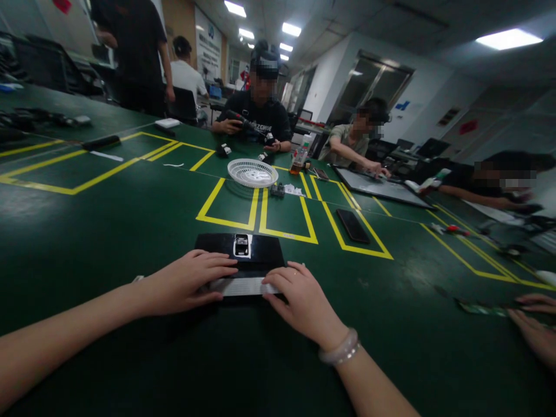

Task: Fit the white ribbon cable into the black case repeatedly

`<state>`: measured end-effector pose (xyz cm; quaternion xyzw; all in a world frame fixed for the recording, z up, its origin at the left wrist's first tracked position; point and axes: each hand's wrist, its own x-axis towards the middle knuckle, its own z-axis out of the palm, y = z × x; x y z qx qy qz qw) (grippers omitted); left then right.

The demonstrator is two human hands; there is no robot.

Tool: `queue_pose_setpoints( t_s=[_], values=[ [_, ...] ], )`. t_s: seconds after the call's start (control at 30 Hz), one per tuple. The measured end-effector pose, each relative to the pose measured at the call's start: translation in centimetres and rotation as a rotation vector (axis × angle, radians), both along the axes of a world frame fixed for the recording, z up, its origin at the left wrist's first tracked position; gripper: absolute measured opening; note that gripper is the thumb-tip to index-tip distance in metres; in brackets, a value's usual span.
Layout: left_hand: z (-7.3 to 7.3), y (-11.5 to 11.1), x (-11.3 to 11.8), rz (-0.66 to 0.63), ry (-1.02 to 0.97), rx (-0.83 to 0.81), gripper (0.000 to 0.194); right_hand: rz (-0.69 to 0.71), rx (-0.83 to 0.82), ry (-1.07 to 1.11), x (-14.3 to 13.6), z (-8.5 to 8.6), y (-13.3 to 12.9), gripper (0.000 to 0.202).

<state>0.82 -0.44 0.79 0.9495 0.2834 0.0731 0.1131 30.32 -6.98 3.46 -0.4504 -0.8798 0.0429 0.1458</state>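
In front of me on the green table lies a dark, box-like black case (pixel 268 250). A small square with a white frame (pixel 242 246) sits in its upper face, and a pale white strip (pixel 241 286) runs along its near side. My left hand (pixel 191 282) grips the left end, fingers stretched over the top and thumb along the front. At the right end, my right hand (pixel 299 292) is closed, fingers bent over the strip's end and thumb by the front edge. The case's underside and both its ends are hidden.
Beyond the case are yellow tape outlines, a white plastic basket (pixel 252 174), a dark phone (pixel 352 226) and a bottle (pixel 299 155). Across the table a person (pixel 256 110) holds a drill-like tool. Another person's hands (pixel 532 318) are at the right edge beside a green strip (pixel 482 307).
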Motion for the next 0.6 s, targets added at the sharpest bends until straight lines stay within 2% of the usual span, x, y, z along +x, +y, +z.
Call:
queue_pose_setpoints(
  t_s=[0.3,0.6],
  values=[
    [-0.22,-0.27,0.54,-0.017,0.03,0.136,0.05,-0.022,0.003,-0.057,0.16,-0.4,0.16,0.02],
    [-0.48,-0.26,0.6,-0.008,0.024,0.138,0.044,-0.025,0.03,-0.097,-0.08,-0.1,-0.16,0.022]
  ],
)
